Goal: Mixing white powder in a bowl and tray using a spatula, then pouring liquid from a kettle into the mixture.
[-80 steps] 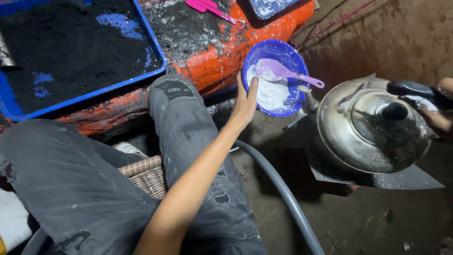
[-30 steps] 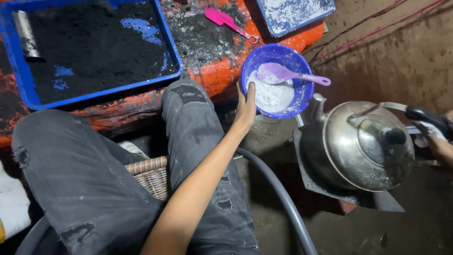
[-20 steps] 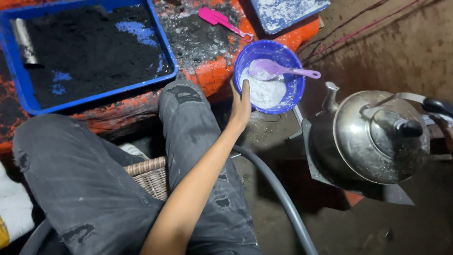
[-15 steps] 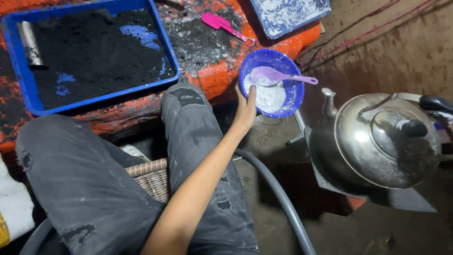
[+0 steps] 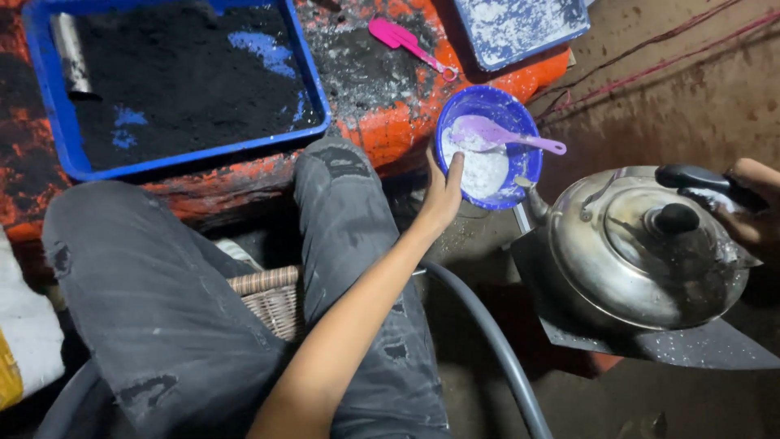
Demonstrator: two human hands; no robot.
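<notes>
My left hand point(image 5: 443, 195) grips the near rim of a blue bowl point(image 5: 504, 102), thumb inside it. The bowl holds white powder point(image 5: 483, 167) and a purple spoon point(image 5: 487, 130) lying across it, handle pointing right. Just to its right is a steel kettle point(image 5: 642, 260), its spout close to the bowl's lower right rim. At the right edge of the view, my right hand point(image 5: 751, 203) is closed on the kettle's black handle point(image 5: 699, 179).
A blue tray point(image 5: 49, 154) of black powder with a metal tube point(image 5: 69, 53) lies on an orange surface point(image 5: 390, 138). A pink spoon point(image 5: 406, 41) and a second tray point(image 5: 520, 24) with white residue sit behind. A wicker basket point(image 5: 268, 297) and grey hose point(image 5: 487, 333) are by my legs.
The kettle has settled slightly lower and stays beside the bowl, spout toward it. My left hand keeps its hold on the bowl's rim; the view has shifted a little.
</notes>
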